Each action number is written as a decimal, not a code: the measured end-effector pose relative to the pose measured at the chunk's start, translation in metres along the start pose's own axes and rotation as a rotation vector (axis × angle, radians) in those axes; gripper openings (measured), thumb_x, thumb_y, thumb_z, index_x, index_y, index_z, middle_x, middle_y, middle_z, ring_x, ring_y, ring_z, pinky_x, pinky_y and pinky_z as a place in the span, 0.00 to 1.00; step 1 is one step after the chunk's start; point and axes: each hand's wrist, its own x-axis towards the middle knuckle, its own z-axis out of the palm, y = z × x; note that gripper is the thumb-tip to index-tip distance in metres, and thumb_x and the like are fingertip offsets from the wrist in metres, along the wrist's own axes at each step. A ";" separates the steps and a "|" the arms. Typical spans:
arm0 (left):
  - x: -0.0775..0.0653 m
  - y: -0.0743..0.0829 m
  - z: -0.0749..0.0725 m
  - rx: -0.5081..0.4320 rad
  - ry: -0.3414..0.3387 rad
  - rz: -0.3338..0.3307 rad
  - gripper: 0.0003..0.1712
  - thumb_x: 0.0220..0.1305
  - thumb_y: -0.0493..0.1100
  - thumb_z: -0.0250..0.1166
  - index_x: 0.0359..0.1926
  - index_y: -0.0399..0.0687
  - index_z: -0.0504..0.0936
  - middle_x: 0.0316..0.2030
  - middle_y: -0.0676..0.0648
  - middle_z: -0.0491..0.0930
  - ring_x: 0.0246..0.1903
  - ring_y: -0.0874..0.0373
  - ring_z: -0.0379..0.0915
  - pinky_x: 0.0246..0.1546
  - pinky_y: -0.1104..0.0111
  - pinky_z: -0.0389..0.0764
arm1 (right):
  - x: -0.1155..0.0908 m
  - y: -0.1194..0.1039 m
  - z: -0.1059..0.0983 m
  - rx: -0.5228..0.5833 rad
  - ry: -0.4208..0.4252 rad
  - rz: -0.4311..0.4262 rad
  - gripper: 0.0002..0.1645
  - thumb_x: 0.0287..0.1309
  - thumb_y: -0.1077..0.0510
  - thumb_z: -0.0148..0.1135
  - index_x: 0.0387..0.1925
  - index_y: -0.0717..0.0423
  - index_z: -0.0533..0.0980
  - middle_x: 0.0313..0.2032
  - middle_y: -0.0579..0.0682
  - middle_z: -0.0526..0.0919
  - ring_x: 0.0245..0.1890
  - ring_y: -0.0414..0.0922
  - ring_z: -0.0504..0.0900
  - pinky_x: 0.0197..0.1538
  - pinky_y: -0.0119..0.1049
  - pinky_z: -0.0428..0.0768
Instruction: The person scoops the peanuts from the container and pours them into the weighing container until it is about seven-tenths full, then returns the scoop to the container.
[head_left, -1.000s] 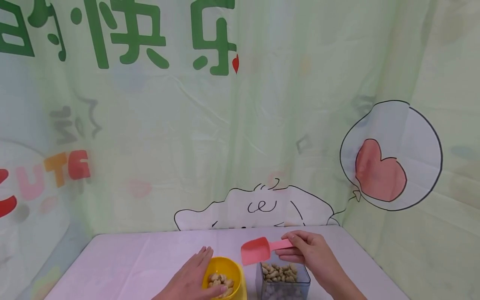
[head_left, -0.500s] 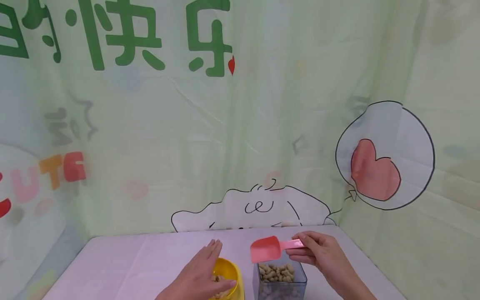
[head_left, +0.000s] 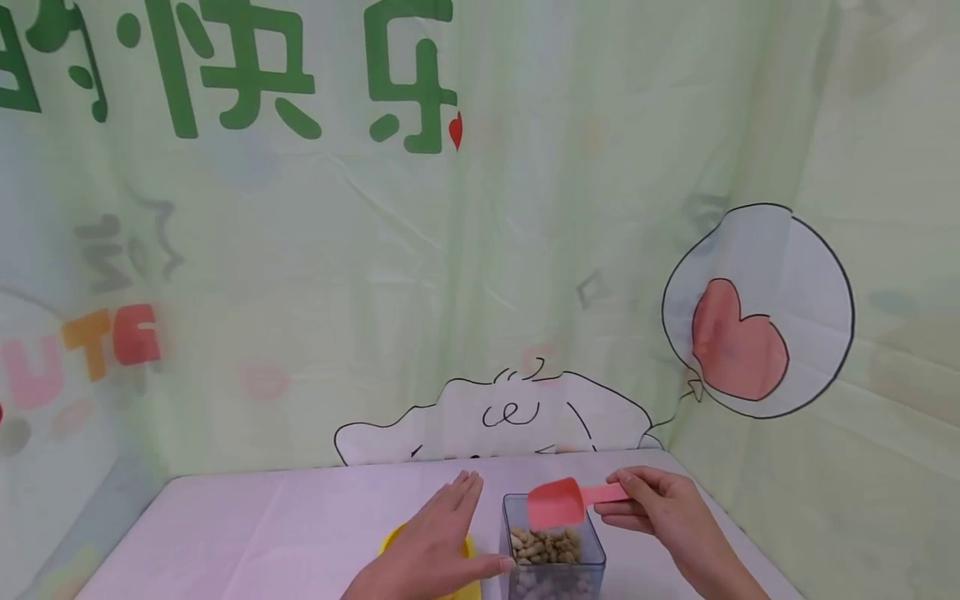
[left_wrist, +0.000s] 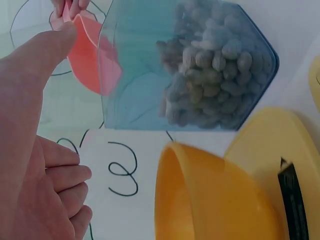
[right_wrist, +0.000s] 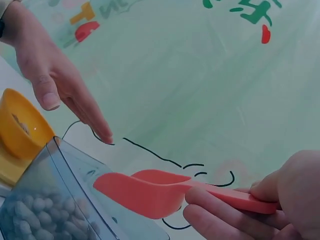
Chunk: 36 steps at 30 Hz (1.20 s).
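My right hand (head_left: 667, 517) pinches the handle of a pink scoop (head_left: 557, 504), whose bowl overlaps the far part of a clear bluish square container (head_left: 595, 577). Unshelled peanuts (head_left: 543, 547) fill the container's lower part. In the right wrist view, the scoop (right_wrist: 145, 195) is tilted near the container rim, its inside mostly hidden. My left hand (head_left: 438, 542) hovers with straight fingers over a yellow bowl (left_wrist: 230, 200) and covers most of it in the head view. Its thumb reaches toward the container's left rim. The left hand holds nothing.
The yellow bowl sits on a yellow base (left_wrist: 265, 135) with a black strip (left_wrist: 293, 200). A pale pink tablecloth (head_left: 247, 533) covers the table. Behind stands a light green printed curtain (head_left: 525, 208) with drawings and lettering.
My left hand has shifted right across the yellow bowl toward the container, now hiding the bowl's contents. The scoop in my right hand has moved to the right. The head view has turned slightly.
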 end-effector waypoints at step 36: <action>0.033 0.027 0.025 0.100 -0.119 -0.067 0.58 0.57 0.79 0.56 0.76 0.48 0.57 0.76 0.49 0.57 0.75 0.54 0.56 0.74 0.54 0.62 | 0.014 0.007 0.054 -0.421 0.037 0.004 0.13 0.68 0.68 0.49 0.40 0.69 0.80 0.27 0.54 0.83 0.25 0.45 0.85 0.33 0.39 0.88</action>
